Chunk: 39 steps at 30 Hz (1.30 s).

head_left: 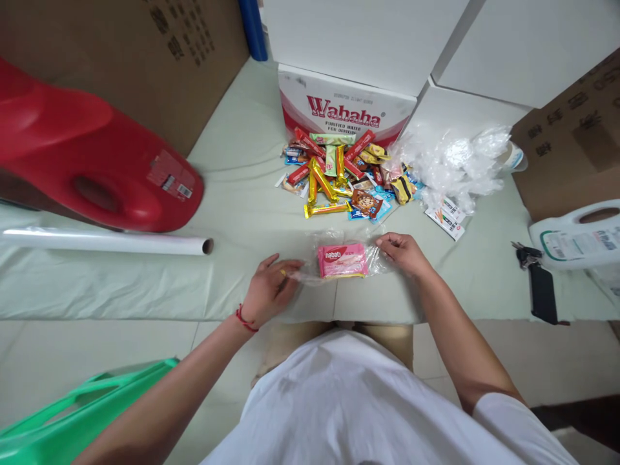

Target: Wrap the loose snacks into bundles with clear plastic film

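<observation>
A pink "nabati" wafer packet (pixel 343 259) with a yellow lower edge lies on the cloth in front of me, with clear plastic film (pixel 380 259) under and around it. At the film's right side, my right hand (pixel 403 252) pinches its edge between thumb and fingers. My left hand (pixel 274 287), wearing a ring and a red cord bracelet, rests by the film's left edge. Its fingers are apart, and the fingertips touch the film. Beyond the packet is a heap of wrapped snacks (pixel 330 160) in red, gold, green and blue.
A Wahaha carton (pixel 346 110) stands behind the snacks. Crumpled clear plastic (pixel 450 158) and small white boxes (pixel 443 223) lie to the right, near keys (pixel 527 254) and a white jug (pixel 578 236). On the left are a red jug (pixel 111 161) and a film roll (pixel 106 241).
</observation>
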Motion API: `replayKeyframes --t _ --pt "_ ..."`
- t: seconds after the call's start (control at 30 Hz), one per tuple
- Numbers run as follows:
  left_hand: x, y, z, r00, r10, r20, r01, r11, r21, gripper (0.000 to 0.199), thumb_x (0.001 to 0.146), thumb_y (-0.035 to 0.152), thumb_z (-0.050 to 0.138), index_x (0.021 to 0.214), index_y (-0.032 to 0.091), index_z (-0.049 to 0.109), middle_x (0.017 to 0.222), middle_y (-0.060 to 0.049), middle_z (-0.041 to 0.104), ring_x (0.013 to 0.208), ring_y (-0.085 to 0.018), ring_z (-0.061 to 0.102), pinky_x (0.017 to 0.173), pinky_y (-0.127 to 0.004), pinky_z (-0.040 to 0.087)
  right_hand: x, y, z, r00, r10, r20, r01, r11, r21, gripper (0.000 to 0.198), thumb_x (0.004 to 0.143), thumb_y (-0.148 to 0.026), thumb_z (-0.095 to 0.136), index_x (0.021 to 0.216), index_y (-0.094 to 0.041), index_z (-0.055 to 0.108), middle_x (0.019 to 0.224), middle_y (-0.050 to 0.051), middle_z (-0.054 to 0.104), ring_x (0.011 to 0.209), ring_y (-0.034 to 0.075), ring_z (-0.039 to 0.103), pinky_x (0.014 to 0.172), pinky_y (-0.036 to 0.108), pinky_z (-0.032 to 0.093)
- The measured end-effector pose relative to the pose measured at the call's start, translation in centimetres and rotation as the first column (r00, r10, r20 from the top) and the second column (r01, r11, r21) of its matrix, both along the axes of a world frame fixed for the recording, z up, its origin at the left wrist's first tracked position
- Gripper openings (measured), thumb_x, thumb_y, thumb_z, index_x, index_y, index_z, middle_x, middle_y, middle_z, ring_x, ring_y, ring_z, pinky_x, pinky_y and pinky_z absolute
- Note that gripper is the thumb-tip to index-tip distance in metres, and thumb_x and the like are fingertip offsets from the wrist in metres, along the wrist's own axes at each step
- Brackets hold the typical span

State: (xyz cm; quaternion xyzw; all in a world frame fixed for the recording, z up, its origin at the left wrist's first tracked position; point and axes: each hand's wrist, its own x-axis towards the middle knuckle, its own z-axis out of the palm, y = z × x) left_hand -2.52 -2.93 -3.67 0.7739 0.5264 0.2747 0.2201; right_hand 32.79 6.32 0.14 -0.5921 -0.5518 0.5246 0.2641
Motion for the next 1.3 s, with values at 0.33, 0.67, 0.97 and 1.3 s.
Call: replayKeyframes --t 0.33,0.67,0.97,1.3 --pt "1.5 1.3 0.7 0.893 0.450 0.000 -0.448 0.889 -0.096 0.035 0.092 0.034 0.050 0.058 0.024 0.052 0.067 -0.004 0.068 0.073 -0.021 0.064 0.075 -0.036 0.052 1.3 0.0 -2.4 0.972 -0.052 0.228 0.033 0.996 0.085 0.063 0.071 -0.081 0.073 0.069 -0.019 0.060 0.058 -0.004 0.047 0.057 0.011 0.035 0.054 0.027 0.027" --pt "2.3 -0.3 1.6 0.804 0.593 0.043 -0.573 0.755 0.317 0.021 0.089 0.027 0.064 0.110 0.021 0.065 0.126 -0.018 0.063 0.128 -0.039 0.057 0.110 -0.066 0.043 1.3 -0.9 -1.7 0.902 0.026 0.431 -0.080 0.991 0.106 0.055 0.088 -0.072 0.059 0.067 -0.021 0.055 0.060 -0.002 0.050 0.060 0.013 0.038 0.058 0.028 0.030" --pt "9.4 -0.3 2.6 0.980 0.013 -0.200 0.035 0.971 0.238 0.035 0.101 0.018 0.048 0.122 0.029 0.074 0.135 -0.006 0.075 0.140 -0.028 0.060 0.124 -0.057 0.035 1.7 -0.7 -0.9 0.900 0.052 0.434 -0.110 0.988 0.110 0.053 0.087 -0.070 0.058 0.067 -0.022 0.052 0.061 -0.002 0.045 0.060 0.013 0.035 0.057 0.028 0.028" --pt "2.5 4.4 2.6 0.988 0.019 0.154 -0.026 0.999 0.042 0.052 0.099 0.018 0.035 0.144 0.025 0.060 0.155 -0.009 0.059 0.135 -0.023 0.061 0.111 -0.041 0.054 2.2 -0.3 -1.1 0.908 0.086 0.410 -0.134 0.987 0.089 0.052 0.086 -0.069 0.060 0.068 -0.021 0.056 0.060 -0.002 0.047 0.061 0.014 0.037 0.059 0.028 0.031"
